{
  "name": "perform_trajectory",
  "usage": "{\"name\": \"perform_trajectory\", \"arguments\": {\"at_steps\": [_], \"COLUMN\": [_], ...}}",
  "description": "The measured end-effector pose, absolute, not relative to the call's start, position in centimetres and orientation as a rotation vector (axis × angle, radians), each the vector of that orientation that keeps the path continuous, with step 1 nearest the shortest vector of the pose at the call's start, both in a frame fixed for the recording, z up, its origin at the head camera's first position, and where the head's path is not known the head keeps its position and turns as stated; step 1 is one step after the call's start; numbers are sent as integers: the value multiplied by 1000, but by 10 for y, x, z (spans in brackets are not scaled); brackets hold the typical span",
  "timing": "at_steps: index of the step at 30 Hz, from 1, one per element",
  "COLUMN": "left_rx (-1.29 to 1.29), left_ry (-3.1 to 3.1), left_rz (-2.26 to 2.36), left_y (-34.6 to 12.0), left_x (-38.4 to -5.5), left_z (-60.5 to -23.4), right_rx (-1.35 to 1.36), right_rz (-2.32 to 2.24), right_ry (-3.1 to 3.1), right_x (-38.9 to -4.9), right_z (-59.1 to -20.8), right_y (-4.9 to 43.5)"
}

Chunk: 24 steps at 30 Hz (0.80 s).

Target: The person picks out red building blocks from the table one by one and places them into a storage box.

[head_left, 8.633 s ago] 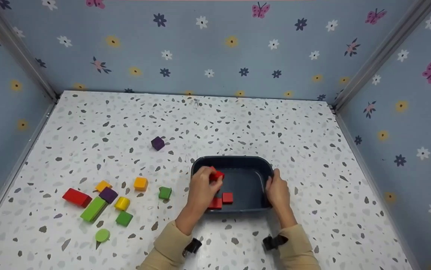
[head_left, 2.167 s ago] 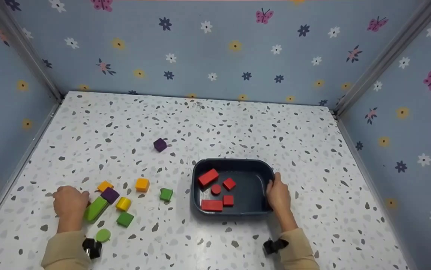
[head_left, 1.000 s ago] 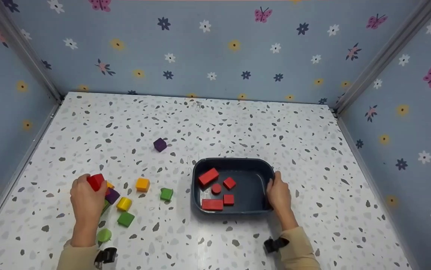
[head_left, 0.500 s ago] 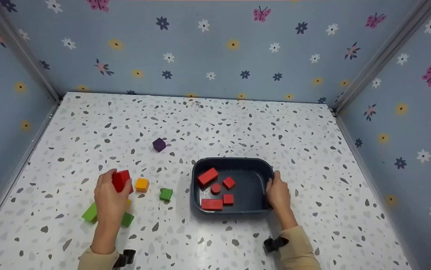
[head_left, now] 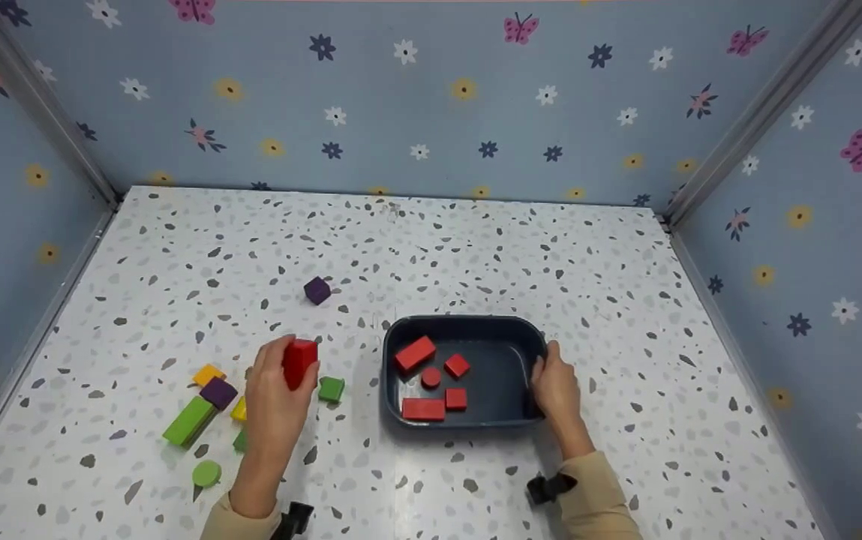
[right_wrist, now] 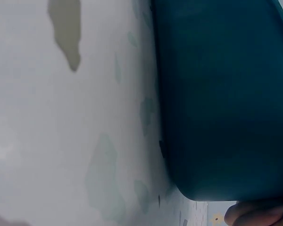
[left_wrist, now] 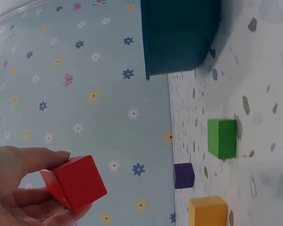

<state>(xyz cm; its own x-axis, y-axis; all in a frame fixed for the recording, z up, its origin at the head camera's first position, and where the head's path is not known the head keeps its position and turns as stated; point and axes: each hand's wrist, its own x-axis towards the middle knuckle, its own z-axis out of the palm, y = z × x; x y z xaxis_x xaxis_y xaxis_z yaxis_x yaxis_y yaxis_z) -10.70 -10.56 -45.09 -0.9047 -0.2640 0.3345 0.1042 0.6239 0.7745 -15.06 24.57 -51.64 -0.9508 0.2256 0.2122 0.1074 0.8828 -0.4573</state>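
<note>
My left hand [head_left: 278, 401] pinches a long red block [head_left: 299, 363] between thumb and fingers, raised over the table left of the dark blue tub. In the left wrist view the red block [left_wrist: 78, 182] shows its square end. My right hand [head_left: 557, 388] grips the right rim of the tub [head_left: 464, 425], thumb over the edge. Inside the tub lie several red blocks, among them a tilted oblong block [head_left: 415, 353], a small red cylinder [head_left: 431, 377] and a flat-lying oblong block [head_left: 423, 409]. The right wrist view is mostly filled by the tub's outer wall [right_wrist: 226, 113].
Left of my left hand lie a long light green block [head_left: 190, 421], a purple block [head_left: 218, 392], an orange block [head_left: 208, 374] and a light green round piece [head_left: 206, 473]. A green block [head_left: 331, 389] sits near the tub; a purple cube [head_left: 317, 290] lies farther back.
My left hand has picked up the long red block from the left-hand group and carried it rightward toward the tub. Earlier it was placing a red block in the tub. The right hand keeps its grip.
</note>
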Motion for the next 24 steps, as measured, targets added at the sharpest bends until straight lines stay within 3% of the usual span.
{"name": "perform_trajectory", "arguments": {"at_steps": [10, 24], "left_rx": [33, -311], "left_ry": [-2461, -2394], "left_rz": [-1264, -1269], "left_y": [-61, -4], "left_x": [-112, -114], "left_z": [-448, -453], "right_rx": [-272, -264], "right_rz": [674, 665], "right_ry": [-2811, -2809], "right_x": [-149, -150], "right_z": [-516, -515], "right_y": [246, 246]}}
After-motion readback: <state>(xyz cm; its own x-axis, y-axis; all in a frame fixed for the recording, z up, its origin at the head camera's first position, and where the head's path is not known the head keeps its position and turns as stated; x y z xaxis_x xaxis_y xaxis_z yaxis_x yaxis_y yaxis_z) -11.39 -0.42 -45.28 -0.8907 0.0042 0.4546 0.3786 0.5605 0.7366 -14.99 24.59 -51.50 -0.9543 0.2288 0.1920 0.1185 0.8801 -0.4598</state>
